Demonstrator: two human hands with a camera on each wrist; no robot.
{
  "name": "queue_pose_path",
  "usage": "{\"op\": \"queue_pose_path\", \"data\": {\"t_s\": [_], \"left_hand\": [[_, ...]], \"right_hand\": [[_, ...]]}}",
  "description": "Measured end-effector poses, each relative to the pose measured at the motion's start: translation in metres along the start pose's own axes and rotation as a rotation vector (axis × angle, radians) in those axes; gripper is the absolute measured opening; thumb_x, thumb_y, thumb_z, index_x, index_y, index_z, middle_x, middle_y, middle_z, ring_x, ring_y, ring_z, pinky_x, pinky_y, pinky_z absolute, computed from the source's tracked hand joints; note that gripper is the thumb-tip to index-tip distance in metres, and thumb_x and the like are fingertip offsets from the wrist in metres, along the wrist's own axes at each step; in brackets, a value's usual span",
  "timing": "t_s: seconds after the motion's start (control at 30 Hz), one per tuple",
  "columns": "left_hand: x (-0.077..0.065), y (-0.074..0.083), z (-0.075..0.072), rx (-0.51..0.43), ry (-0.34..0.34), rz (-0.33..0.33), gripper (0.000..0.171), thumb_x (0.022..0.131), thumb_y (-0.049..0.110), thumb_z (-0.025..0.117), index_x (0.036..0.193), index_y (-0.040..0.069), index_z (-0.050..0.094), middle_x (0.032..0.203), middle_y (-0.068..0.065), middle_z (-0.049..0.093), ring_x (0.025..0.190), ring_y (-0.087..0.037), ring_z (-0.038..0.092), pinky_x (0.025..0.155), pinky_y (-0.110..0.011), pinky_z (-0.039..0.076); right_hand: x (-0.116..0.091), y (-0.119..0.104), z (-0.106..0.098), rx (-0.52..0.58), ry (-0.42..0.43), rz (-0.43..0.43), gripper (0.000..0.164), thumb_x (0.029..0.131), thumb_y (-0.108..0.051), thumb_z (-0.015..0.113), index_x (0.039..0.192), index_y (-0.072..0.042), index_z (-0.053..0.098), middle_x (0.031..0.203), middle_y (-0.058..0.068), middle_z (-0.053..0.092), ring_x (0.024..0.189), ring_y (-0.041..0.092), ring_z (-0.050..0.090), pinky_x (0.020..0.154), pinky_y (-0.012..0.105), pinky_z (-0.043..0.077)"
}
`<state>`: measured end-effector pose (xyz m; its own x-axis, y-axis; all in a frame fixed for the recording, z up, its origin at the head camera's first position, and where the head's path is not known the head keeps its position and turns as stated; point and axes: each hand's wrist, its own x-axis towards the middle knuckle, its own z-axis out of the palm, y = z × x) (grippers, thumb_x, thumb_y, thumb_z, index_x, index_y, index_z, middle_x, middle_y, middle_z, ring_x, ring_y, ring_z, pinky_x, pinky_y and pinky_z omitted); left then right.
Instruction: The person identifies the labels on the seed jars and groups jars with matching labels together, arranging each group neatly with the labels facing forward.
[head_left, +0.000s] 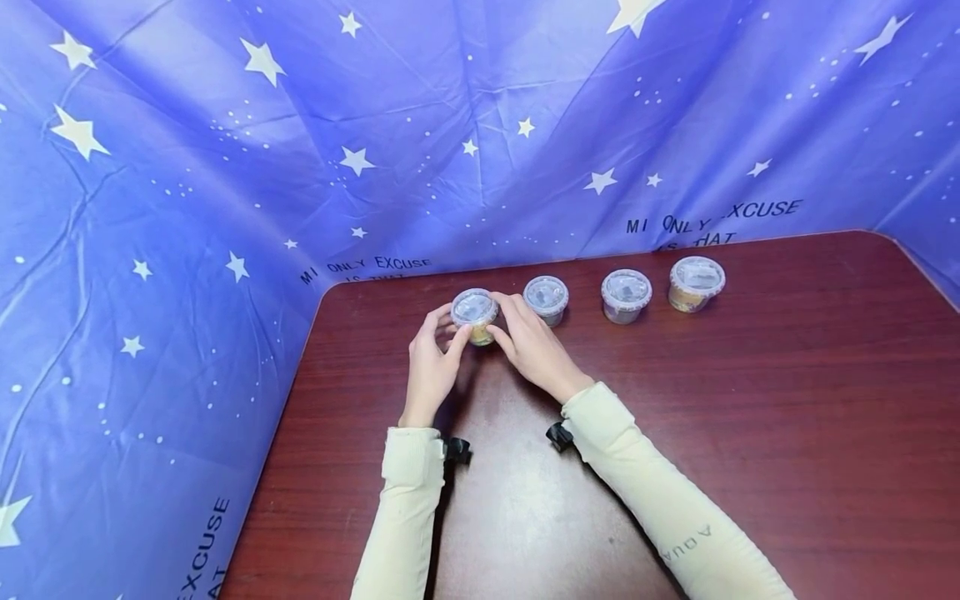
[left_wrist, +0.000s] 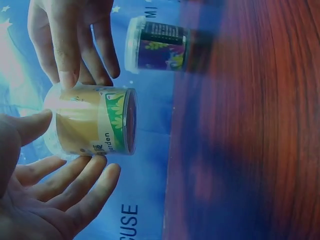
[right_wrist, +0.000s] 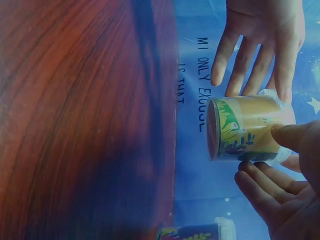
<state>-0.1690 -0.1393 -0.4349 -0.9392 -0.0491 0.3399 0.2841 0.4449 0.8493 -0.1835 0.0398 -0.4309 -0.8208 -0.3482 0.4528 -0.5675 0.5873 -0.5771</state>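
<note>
Both hands hold a small lidded plastic tub (head_left: 474, 310) with yellow contents and a clear lid. In the left wrist view the tub (left_wrist: 82, 122) shows a green printed band near its base, and its base is raised off the table. My left hand (head_left: 432, 367) grips its left side between thumb and fingers. From the right, my right hand (head_left: 534, 343) pinches it with the thumb at the near side and fingertips along the far side. A dark tub (head_left: 546, 302) stands just beyond the right hand's fingers.
Two more lidded tubs stand to the right near the table's back edge, a dark one (head_left: 626, 298) and a yellowish one (head_left: 697, 285). Behind the brown wooden table (head_left: 750, 433) hangs a blue curtain (head_left: 420, 108) with white stars.
</note>
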Motion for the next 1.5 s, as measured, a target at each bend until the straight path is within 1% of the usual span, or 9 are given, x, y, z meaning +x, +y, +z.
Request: {"op": "queue_pose_path", "data": {"t_s": [0.23,0.4,0.53,0.77,0.87,1.0,1.13,1.3,1.5], "left_hand": [[-0.006,0.011,-0.004,-0.030,-0.009,0.052,0.042,0.095,0.020,0.069,0.132,0.007,0.057,0.114,-0.012,0.069,0.100,-0.021,0.068,0.082,-0.040,0.059],[-0.013,0.020,-0.006,-0.058,-0.007,0.036,0.041,0.094,0.018,0.069,0.133,0.009,0.058,0.115,-0.013,0.068,0.101,-0.022,0.067,0.083,-0.041,0.059],[-0.017,0.030,-0.007,-0.098,-0.010,0.015,0.042,0.095,0.010,0.067,0.134,0.004,0.056,0.118,-0.018,0.067,0.104,-0.027,0.066,0.085,-0.044,0.058],[-0.028,0.072,-0.013,-0.115,-0.013,0.029,0.040,0.094,0.001,0.065,0.131,-0.009,0.054,0.115,-0.026,0.065,0.103,-0.035,0.065,0.082,-0.029,0.059],[-0.030,0.081,-0.014,-0.135,-0.020,0.026,0.038,0.094,-0.001,0.064,0.129,-0.011,0.054,0.114,-0.028,0.064,0.102,-0.036,0.065,0.082,-0.034,0.059],[-0.031,0.068,-0.009,-0.160,-0.040,0.013,0.039,0.095,0.001,0.064,0.132,-0.009,0.054,0.116,-0.028,0.064,0.103,-0.037,0.065,0.083,-0.045,0.058],[-0.031,0.052,-0.002,-0.174,-0.045,0.019,0.041,0.094,0.006,0.066,0.133,-0.002,0.056,0.118,-0.023,0.065,0.103,-0.033,0.065,0.084,-0.042,0.059],[-0.034,0.049,0.007,-0.171,-0.070,0.043,0.044,0.093,0.014,0.070,0.135,0.005,0.057,0.117,-0.017,0.067,0.102,-0.026,0.066,0.084,-0.038,0.059],[-0.033,0.052,0.016,-0.140,-0.100,0.061,0.049,0.092,0.023,0.072,0.135,0.006,0.056,0.115,-0.012,0.067,0.100,-0.021,0.067,0.081,-0.030,0.059]], "right_hand": [[-0.006,-0.007,-0.011,0.036,0.029,-0.012,0.047,0.099,-0.017,0.061,0.141,-0.001,0.046,0.120,0.014,0.058,0.111,0.027,0.057,0.098,0.043,0.048],[-0.011,-0.012,-0.017,0.051,0.055,-0.031,0.045,0.099,-0.018,0.062,0.139,-0.001,0.048,0.116,0.012,0.058,0.105,0.026,0.058,0.094,0.042,0.049],[-0.015,-0.016,-0.022,0.066,0.077,-0.042,0.046,0.098,-0.018,0.064,0.138,-0.001,0.049,0.115,0.012,0.058,0.104,0.026,0.059,0.092,0.041,0.050],[-0.022,-0.019,-0.031,0.154,0.071,-0.017,0.044,0.097,-0.017,0.064,0.136,-0.002,0.049,0.113,0.010,0.058,0.103,0.023,0.062,0.092,0.037,0.053],[-0.025,-0.022,-0.036,0.218,0.076,-0.003,0.042,0.097,-0.014,0.065,0.134,-0.001,0.050,0.113,0.010,0.058,0.102,0.021,0.063,0.093,0.033,0.055],[-0.030,-0.023,-0.041,0.236,0.081,0.001,0.042,0.096,-0.011,0.066,0.133,0.000,0.051,0.112,0.009,0.058,0.101,0.020,0.063,0.092,0.029,0.055],[-0.035,-0.022,-0.044,0.237,0.079,0.012,0.042,0.095,-0.011,0.066,0.132,0.000,0.051,0.112,0.009,0.059,0.101,0.020,0.062,0.092,0.027,0.055],[-0.042,-0.021,-0.049,0.278,0.087,0.042,0.042,0.094,-0.009,0.068,0.131,0.001,0.052,0.112,0.011,0.061,0.101,0.023,0.064,0.088,0.027,0.056],[-0.049,-0.019,-0.056,0.256,0.103,0.056,0.044,0.092,-0.010,0.070,0.131,0.001,0.052,0.111,0.011,0.061,0.097,0.023,0.067,0.084,0.027,0.058]]}}
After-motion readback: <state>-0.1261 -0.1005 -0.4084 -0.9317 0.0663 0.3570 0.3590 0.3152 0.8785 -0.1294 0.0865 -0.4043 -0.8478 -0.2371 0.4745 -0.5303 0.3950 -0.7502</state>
